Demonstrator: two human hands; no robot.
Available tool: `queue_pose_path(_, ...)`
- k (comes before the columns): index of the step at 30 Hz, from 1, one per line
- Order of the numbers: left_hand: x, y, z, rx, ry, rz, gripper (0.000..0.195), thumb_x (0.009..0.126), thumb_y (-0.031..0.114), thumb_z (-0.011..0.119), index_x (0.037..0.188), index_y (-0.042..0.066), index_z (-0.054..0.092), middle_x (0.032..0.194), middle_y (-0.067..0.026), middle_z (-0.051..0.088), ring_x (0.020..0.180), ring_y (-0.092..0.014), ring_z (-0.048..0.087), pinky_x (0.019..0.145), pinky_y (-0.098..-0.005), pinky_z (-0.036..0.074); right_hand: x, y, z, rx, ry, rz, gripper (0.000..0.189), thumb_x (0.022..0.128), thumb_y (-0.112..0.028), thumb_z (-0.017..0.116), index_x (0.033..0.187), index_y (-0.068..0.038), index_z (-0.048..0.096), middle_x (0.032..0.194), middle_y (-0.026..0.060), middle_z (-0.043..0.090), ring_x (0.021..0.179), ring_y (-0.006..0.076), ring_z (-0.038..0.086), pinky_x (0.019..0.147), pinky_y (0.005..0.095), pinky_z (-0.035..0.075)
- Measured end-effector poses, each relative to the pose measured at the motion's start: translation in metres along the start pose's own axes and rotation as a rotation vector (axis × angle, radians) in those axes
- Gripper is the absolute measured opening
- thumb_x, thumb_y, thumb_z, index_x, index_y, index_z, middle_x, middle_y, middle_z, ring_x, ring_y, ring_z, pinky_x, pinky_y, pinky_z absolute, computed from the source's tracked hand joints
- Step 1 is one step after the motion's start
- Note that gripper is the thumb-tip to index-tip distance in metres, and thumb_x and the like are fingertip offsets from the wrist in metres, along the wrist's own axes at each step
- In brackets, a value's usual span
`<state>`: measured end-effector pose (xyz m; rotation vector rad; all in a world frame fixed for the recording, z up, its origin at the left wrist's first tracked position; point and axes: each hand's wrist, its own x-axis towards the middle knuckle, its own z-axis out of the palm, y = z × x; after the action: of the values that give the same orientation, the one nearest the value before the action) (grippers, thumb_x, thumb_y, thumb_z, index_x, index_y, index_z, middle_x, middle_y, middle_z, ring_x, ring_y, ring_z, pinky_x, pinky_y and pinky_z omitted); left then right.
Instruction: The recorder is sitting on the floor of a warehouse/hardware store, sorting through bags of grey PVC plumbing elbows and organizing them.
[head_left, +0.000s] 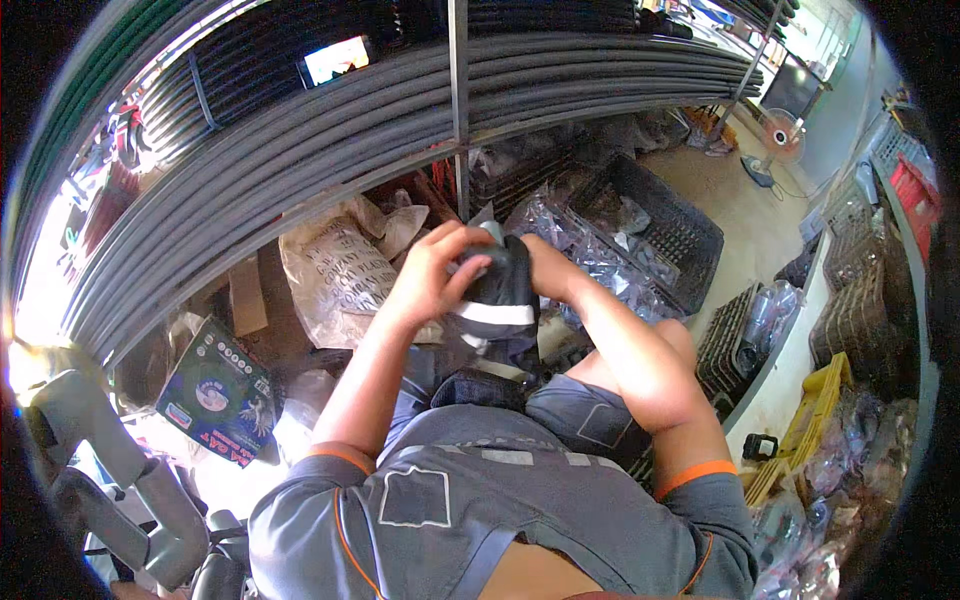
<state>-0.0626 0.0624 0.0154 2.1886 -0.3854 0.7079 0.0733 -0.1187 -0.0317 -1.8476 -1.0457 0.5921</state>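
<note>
In front of my lap, both hands are at a black item (504, 281) with a white band across it, perhaps a fabric pouch; its exact kind is unclear. The fingers and thumb of my left hand (439, 274) curl around its left side and upper part. A smooth grey rounded piece (491, 231), possibly a plastic pipe fitting, shows at the top near those fingertips. My right hand (553, 268) grips the item's right side, its fingers mostly hidden behind it. The lower part is blurred.
A metal rack of long grey pipes (360, 124) spans the far side. Beneath it stand a printed sack (330, 270) and a printed cardboard box (217, 394). Black plastic crates (701, 240), bagged parts (551, 214), a fan (780, 137) and a yellow crate (814, 409) lie rightward.
</note>
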Motion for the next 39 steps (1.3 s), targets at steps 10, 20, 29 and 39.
queue_pose_path(10,-0.004,-0.015,-0.021,-0.744,0.266,-0.123,0.05,0.085,-0.003,0.073,0.13,0.004,0.051,0.113,-0.0087,0.065,0.104,-0.015,0.063,0.087,-0.03,0.05,0.001,0.028,-0.019,0.949,-0.08,-0.074,0.037,0.095,-0.029,0.062,0.12,-0.001,0.063,0.111,0.0116,0.069,0.099,0.02,0.068,0.089,0.0366,0.056)
queue_pose_path(20,-0.018,-0.025,0.074,-0.635,0.509,-0.471,0.028,0.106,0.019,0.051,0.127,0.001,0.056,0.106,-0.0057,0.067,0.097,-0.011,0.062,0.087,-0.0269,0.049,0.001,-0.022,0.042,0.016,0.477,-0.176,0.035,0.089,-0.019,0.064,0.12,-0.003,0.059,0.11,0.0211,0.069,0.105,0.0331,0.068,0.088,0.0402,0.052)
queue_pose_path(29,-0.027,-0.04,0.082,-1.521,0.359,-1.054,0.053,0.104,0.055,0.037,0.123,0.012,0.062,0.113,-0.0064,0.071,0.102,-0.025,0.067,0.091,-0.0421,0.054,0.003,-0.027,0.029,-0.562,0.381,-0.185,0.023,0.084,-0.012,0.063,0.105,-0.002,0.059,0.098,0.0227,0.068,0.093,0.0462,0.065,0.076,0.0503,0.053)
queue_pose_path(39,-0.031,-0.023,0.079,-1.014,0.302,-1.006,0.038,0.104,0.042,0.047,0.119,0.009,0.058,0.095,-0.005,0.064,0.075,-0.012,0.058,0.057,-0.0298,0.044,-0.004,-0.026,0.027,-0.892,0.221,-0.163,0.033,0.072,0.0,0.065,0.104,0.0,0.057,0.098,0.0169,0.063,0.087,0.0379,0.068,0.074,0.0483,0.056)
